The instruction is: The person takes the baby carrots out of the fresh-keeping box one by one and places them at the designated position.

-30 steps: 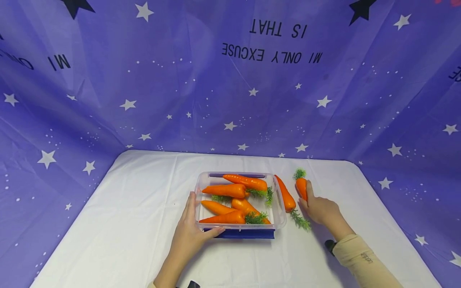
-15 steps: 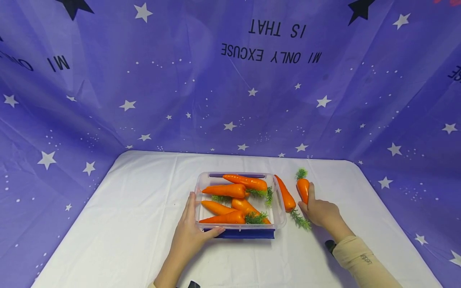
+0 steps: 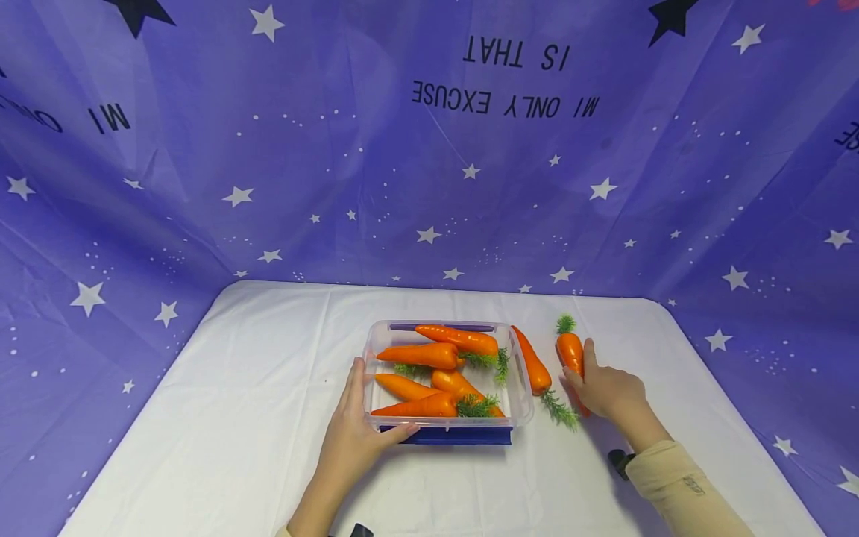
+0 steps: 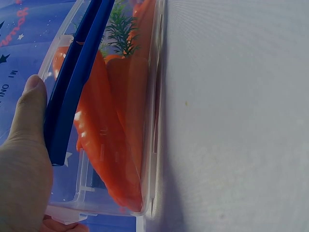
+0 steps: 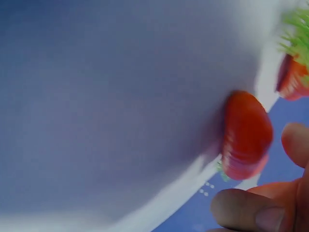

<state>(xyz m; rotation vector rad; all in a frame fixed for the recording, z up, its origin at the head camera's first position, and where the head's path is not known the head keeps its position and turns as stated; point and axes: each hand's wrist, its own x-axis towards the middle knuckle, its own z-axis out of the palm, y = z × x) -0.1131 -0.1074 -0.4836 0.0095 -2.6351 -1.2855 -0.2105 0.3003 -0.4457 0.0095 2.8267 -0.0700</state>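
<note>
A clear plastic box (image 3: 403, 421) with blue clips holds several orange carrots (image 3: 423, 356) with green leafy tops. My left hand (image 3: 352, 440) rests at the box's left front corner. Its thumb lies near the blue clip (image 4: 67, 96) in the left wrist view. To the right of the box, my right hand (image 3: 607, 388) hovers over a carrot (image 3: 570, 349) whose leaves point away from me. Thumb and index finger overlap that carrot's side; its tip shows below them. In the right wrist view, the fingers are spread, with a gap between thumb and carrot (image 5: 246, 135).
Another carrot (image 3: 532, 363) lies along the box's right side, leaves toward me. A white cloth (image 3: 268, 410) covers the table. Purple cloth (image 3: 429, 186) printed with stars encloses the back and sides.
My right hand and the carrot under it have shifted slightly right. The carrot's tip now shows below the hand. The left hand and the box have not moved.
</note>
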